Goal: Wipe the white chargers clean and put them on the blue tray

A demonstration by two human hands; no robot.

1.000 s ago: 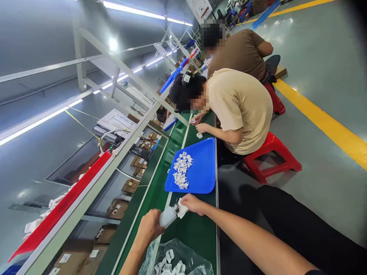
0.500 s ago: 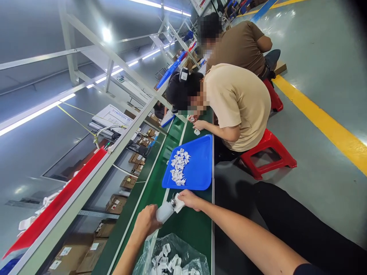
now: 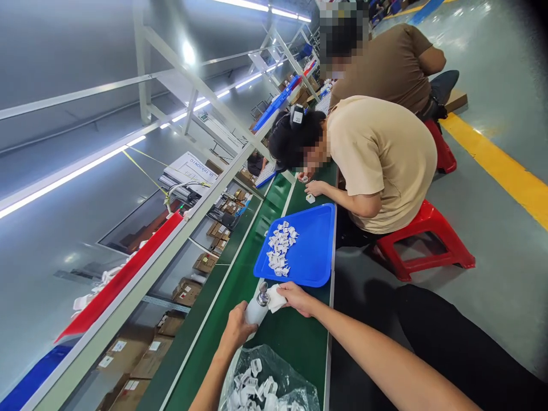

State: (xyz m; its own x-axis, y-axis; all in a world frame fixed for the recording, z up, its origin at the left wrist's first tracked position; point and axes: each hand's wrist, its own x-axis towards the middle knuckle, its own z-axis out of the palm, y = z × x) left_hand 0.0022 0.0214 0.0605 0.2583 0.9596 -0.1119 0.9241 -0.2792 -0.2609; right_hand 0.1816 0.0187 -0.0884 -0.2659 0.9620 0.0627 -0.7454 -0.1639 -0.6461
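Observation:
My left hand (image 3: 238, 326) is wrapped round a translucent white pump bottle (image 3: 256, 313) with a metal top, held above the green belt (image 3: 295, 330). In my right hand (image 3: 296, 298) a folded white cloth (image 3: 276, 299) is pinched, right beside the bottle's metal top. Just beyond both hands lies a blue tray (image 3: 314, 251) with a pile of small white plastic parts (image 3: 281, 246) along its left side. Nearest to me is a clear plastic bag (image 3: 306, 379) with more white parts (image 3: 257, 385) in it.
A co-worker in a beige shirt (image 3: 381, 154) sits on a red stool (image 3: 428, 240) past the tray, hands on small white parts. Another person in brown (image 3: 385, 63) sits farther on. At left runs a red-edged shelf (image 3: 124, 274), with cardboard boxes (image 3: 128, 354) below.
The bottle has tilted more upright, its metal top now showing beside the cloth. The whole view has shifted, so the scene sits farther right.

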